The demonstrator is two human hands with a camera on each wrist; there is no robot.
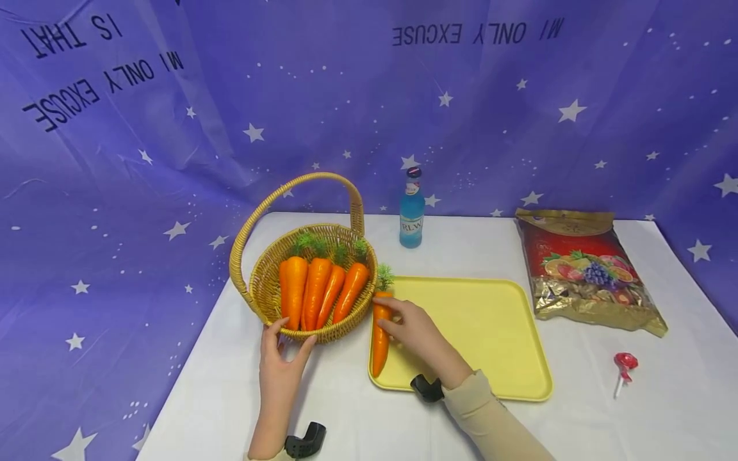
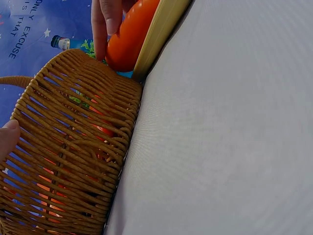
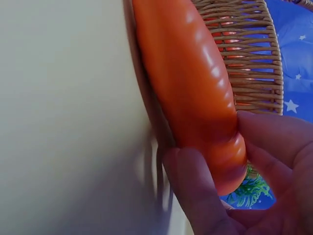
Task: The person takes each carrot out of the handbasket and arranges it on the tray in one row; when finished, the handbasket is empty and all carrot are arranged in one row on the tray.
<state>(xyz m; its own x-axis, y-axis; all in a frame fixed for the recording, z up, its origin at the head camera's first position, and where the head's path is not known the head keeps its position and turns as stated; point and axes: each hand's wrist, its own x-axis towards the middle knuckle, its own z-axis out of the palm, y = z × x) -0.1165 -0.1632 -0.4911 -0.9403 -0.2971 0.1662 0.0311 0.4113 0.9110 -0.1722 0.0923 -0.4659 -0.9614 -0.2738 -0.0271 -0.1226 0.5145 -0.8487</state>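
A wicker basket (image 1: 331,333) with an arched handle holds several orange carrots (image 1: 316,291) with green tops. My left hand (image 1: 280,365) holds the basket's near rim, fingers and thumb spread along it; one fingertip touches the woven wall (image 2: 73,152) in the left wrist view. At the left edge of a yellow tray (image 1: 461,333), my right hand (image 1: 418,333) pinches a single carrot (image 1: 380,346) near its thick, leafy end. The right wrist view shows thumb and fingers on either side of that carrot (image 3: 190,83). It lies lengthwise along the tray's left rim, tip towards me.
Behind the tray stands a blue bottle (image 1: 412,218). At the right lies a red and gold candy bag (image 1: 588,272), with a red lollipop (image 1: 625,365) nearer me. A purple star-patterned cloth (image 1: 346,96) hangs behind the white tabletop (image 1: 213,384).
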